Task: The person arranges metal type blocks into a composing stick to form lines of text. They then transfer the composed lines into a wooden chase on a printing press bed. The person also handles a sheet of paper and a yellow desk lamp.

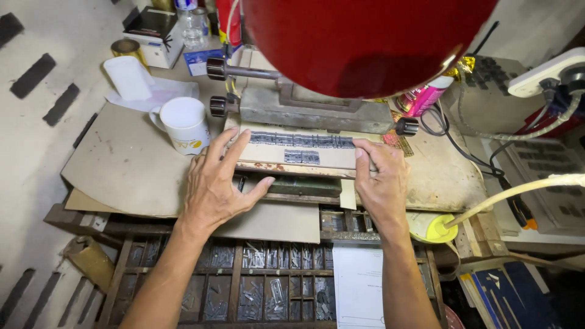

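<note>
Left hand [214, 186] flat, fingers spread open, resting at left end of long grey row of metal type [301, 140] on pale rectangular plate [268, 155]. Right hand [382, 183] at right end, fingers pressed together against row. White ceramic mug [184, 123] just left, on desk [122, 164].

Bright, sharp centre; bowed edges
</note>
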